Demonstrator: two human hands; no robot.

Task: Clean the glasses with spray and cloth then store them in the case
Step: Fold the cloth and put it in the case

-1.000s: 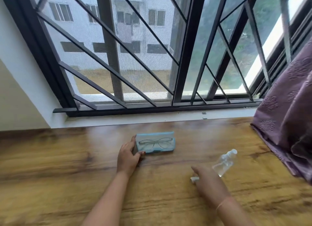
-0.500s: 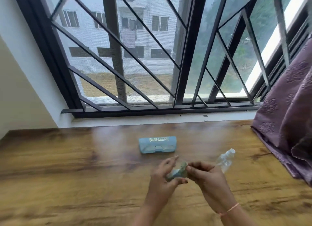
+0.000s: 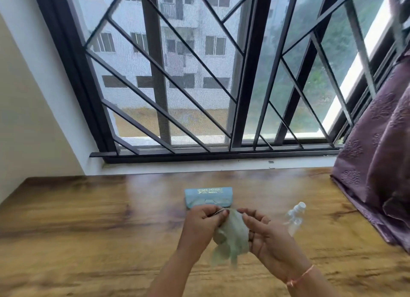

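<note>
Pinching a pale green cloth with both my left hand and right hand, lower centre; just above, a blue case, gold lettering blurred; spray bottle right.

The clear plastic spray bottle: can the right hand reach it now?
Probably yes. The clear plastic spray bottle lies on the wooden table just right of the right hand, nothing between them. That hand pinches the pale green cloth, though, and should release it first.
</note>
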